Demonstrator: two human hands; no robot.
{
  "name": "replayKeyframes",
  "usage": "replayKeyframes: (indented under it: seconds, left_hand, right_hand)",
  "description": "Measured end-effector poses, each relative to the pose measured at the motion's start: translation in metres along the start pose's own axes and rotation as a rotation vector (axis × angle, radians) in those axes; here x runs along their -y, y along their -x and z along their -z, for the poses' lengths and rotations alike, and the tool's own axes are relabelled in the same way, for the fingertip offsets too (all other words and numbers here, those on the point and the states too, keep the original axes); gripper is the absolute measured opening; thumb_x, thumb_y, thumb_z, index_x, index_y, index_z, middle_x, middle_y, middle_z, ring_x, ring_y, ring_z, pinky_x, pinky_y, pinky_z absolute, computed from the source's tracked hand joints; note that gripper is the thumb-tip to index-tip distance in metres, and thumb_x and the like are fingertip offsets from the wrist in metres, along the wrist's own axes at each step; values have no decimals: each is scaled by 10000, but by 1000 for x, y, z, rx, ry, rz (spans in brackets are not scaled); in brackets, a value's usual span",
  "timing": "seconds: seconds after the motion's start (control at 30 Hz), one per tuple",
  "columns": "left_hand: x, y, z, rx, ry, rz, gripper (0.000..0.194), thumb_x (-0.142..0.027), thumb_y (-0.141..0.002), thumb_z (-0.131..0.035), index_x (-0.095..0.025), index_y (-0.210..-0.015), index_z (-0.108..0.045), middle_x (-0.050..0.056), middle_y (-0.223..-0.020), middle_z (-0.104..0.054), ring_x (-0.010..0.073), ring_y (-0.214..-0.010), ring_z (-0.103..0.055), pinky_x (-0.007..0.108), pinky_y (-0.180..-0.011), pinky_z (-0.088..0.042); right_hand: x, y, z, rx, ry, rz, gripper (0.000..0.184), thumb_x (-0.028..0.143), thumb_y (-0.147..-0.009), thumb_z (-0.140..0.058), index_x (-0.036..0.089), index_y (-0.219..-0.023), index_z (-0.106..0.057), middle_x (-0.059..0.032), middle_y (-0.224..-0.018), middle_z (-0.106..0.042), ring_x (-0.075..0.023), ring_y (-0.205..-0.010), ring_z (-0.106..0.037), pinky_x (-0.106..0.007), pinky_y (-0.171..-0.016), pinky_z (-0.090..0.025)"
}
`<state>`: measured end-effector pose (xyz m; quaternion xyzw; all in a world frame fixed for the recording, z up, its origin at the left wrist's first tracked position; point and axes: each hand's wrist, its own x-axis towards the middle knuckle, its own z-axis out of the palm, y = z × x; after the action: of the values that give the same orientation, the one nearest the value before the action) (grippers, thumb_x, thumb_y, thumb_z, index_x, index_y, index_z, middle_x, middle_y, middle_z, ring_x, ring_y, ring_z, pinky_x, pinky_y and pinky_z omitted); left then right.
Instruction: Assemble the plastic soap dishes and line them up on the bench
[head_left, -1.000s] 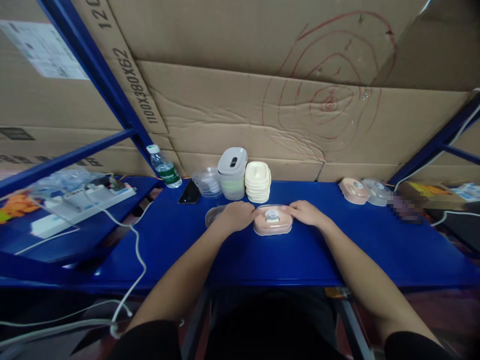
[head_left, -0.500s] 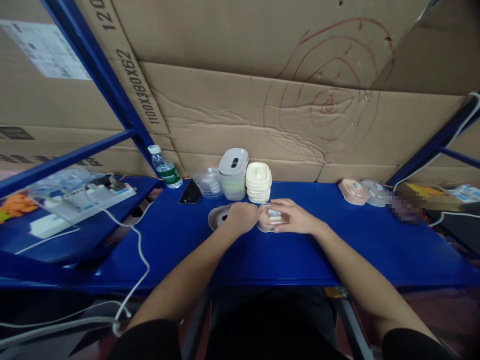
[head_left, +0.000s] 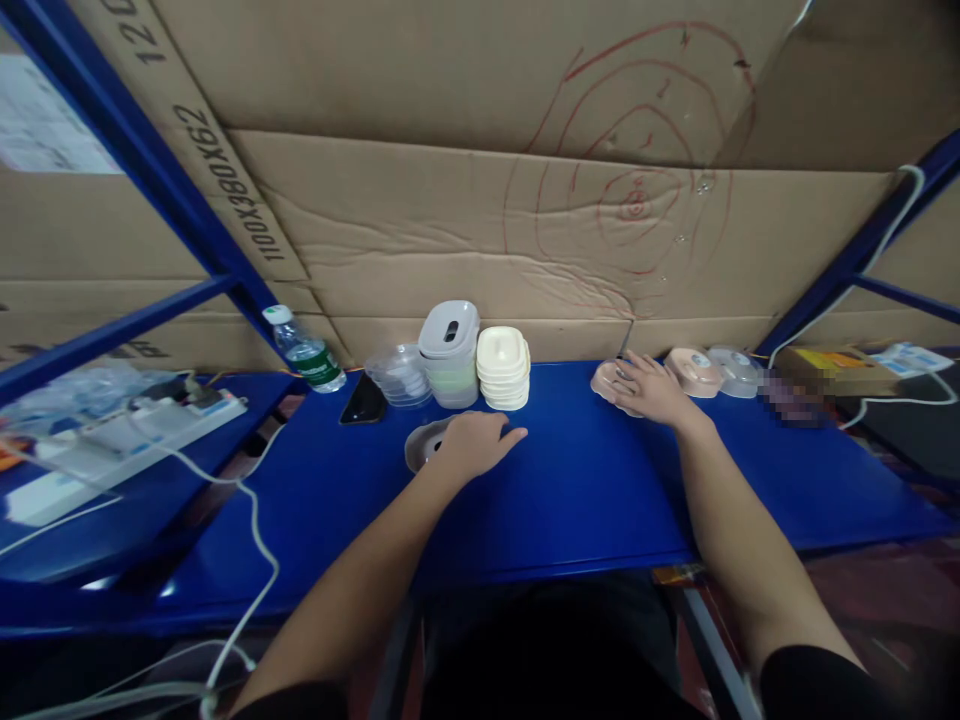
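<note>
My right hand (head_left: 654,388) lies over a small pink container with a clear lid (head_left: 604,378), fingers spread across its top, towards the back right of the blue table. My left hand (head_left: 480,442) hovers near the table's middle, its thumb held apart from the fingers and nothing seen in its grasp. Partly hidden behind that hand and wrist is a grey piece with a dark slot (head_left: 421,446). Behind it stand a stack of cream lids (head_left: 503,365) and a taller stack of grey and greenish containers (head_left: 450,350).
Clear lids (head_left: 400,375), a black phone (head_left: 364,400) and a water bottle (head_left: 309,355) stand at the back left. Another pink container (head_left: 694,372) and a grey one (head_left: 735,372) sit at right. A power strip (head_left: 124,455) and white cable (head_left: 259,530) lie left.
My right hand has carried the pink container from the table's middle to the back right, beside the other two. My left hand has parted from it and its thumb has opened out.
</note>
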<state>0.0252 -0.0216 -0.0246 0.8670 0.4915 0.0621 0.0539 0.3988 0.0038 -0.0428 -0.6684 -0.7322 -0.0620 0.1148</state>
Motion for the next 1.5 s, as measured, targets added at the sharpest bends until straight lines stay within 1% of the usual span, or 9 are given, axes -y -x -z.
replayKeyframes:
  seconds: [0.13, 0.33, 0.47, 0.6, 0.77, 0.9, 1.03, 1.23, 1.5]
  left_hand:
    - [0, -1, 2, 20, 0, -12, 562, -604, -1016, -397, -169, -1053, -751, 153, -984, -772, 303, -925, -724, 374, -809, -493]
    - [0, -1, 0, 19, -19, -5, 564, -621, -1006, -406, -178, -1084, -745, 161, -1011, -773, 317, -938, -723, 381, -810, -494]
    - [-2, 0, 0, 22, -1, -21, 564, -620, -1002, -410, -177, -1094, -746, 165, -1013, -770, 332, -954, -718, 394, -817, -492]
    - [-7, 2, 2, 42, 63, -59, 567, -621, -996, -420, -181, -1157, -740, 163, -1063, -768, 341, -1003, -708, 400, -827, -491]
    - [-17, 4, -1, 62, 295, -131, 559, -648, -973, -476, -214, -1219, -727, 82, -933, -775, 272, -892, -711, 358, -757, -484]
    - [-25, 5, -8, 109, 491, -225, 480, -584, -946, -589, -210, -1217, -719, 53, -955, -766, 225, -886, -708, 335, -775, -512]
    - [-30, 6, -11, 26, 590, -449, 442, -515, -894, -713, -227, -1229, -707, 66, -1200, -742, 232, -1127, -680, 361, -1003, -504]
    - [-17, -3, -15, -210, 432, -497, 293, -420, -936, -662, -233, -1154, -721, 72, -1197, -736, 239, -1139, -666, 399, -1052, -494]
    - [-8, -5, -21, -123, 297, -501, 600, -653, -810, -745, -246, -1247, -684, 104, -1365, -650, 291, -1232, -614, 433, -1079, -454]
  right_hand:
    - [1, 1, 0, -14, -24, -5, 596, 455, -930, -562, 288, -1503, -552, -67, -1672, -375, -398, -1514, -339, -633, -1200, -257]
    - [-7, -1, -15, 82, 58, -99, 621, 314, -883, -544, 299, -1504, -544, -59, -1666, -390, -381, -1513, -332, -650, -1184, -263]
    - [-11, -6, -22, 74, 69, -188, 645, 465, -922, -529, 270, -1536, -500, -92, -1694, -328, -417, -1534, -266, -688, -1188, -202]
    - [-7, -11, -28, 64, 29, -318, 849, 686, -905, -502, 187, -1587, -418, -173, -1712, -244, -499, -1551, -137, -753, -1165, -122]
    - [-3, -12, -34, -25, 36, -358, 854, 665, -917, -515, 140, -1583, -413, -202, -1707, -233, -520, -1553, -88, -809, -1136, -20]
    - [11, -10, -32, -182, -18, -250, 683, 558, -948, -543, 120, -1471, -562, -197, -1674, -327, -482, -1555, -173, -758, -1182, -112]
    - [47, -4, -20, -332, -332, 86, 464, 489, -981, -556, 180, -1292, -709, -160, -1384, -673, -337, -1302, -604, -553, -1137, -426]
    - [103, 11, -14, -155, -556, 537, 349, 457, -993, -612, 263, -1261, -724, -79, -1246, -755, -273, -1187, -682, -475, -1044, -528]
    - [101, 8, -31, -114, -554, 503, 363, 465, -986, -628, 237, -1251, -724, -100, -1225, -757, -290, -1155, -691, -511, -1018, -536]
